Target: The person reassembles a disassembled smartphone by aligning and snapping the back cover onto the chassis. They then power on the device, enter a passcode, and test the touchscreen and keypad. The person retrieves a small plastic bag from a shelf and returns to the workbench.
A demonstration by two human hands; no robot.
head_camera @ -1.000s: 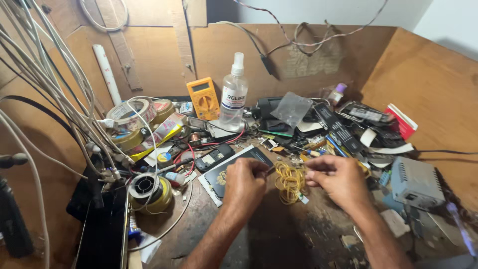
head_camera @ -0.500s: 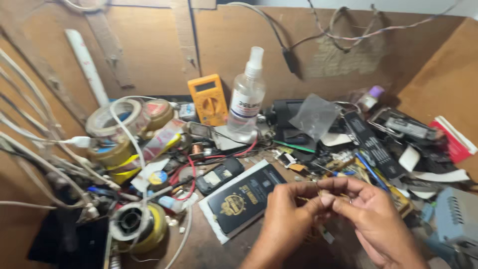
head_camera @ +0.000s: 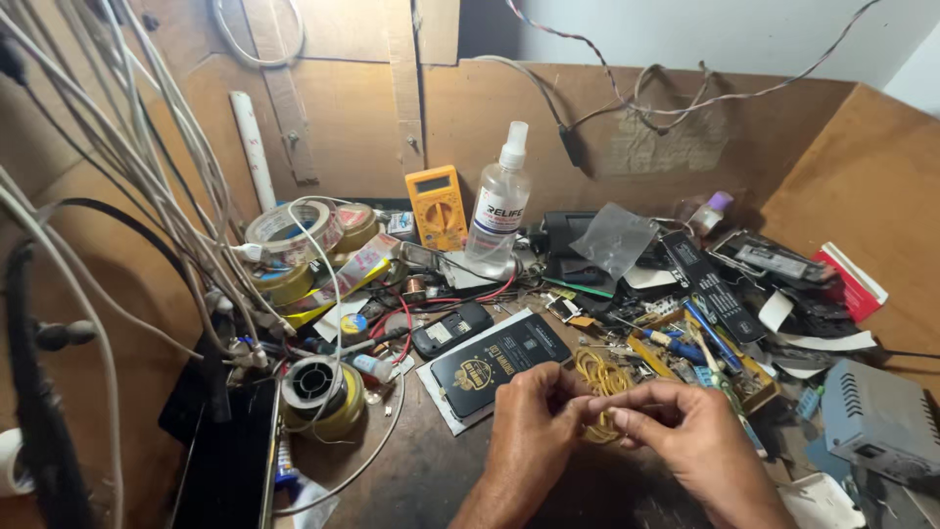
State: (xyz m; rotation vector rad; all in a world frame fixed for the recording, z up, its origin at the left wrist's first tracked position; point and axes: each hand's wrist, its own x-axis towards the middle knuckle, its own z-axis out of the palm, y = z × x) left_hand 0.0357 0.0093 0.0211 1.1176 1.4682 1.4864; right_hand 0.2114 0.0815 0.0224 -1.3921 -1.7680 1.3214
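The left hand (head_camera: 529, 431) and the right hand (head_camera: 685, 436) meet low over the counter (head_camera: 431, 470), fingertips pinched together on a bunch of yellow rubber bands (head_camera: 602, 382) that lies between them and just above. Just left of the left hand lies a dark flat card in a clear sleeve (head_camera: 494, 367), with a small black phone (head_camera: 450, 331) beyond it. Farther back stand a clear spray bottle (head_camera: 497, 211) and a yellow meter (head_camera: 437, 206). Rolls of tape (head_camera: 289, 230) and a solder spool (head_camera: 315, 387) sit to the left.
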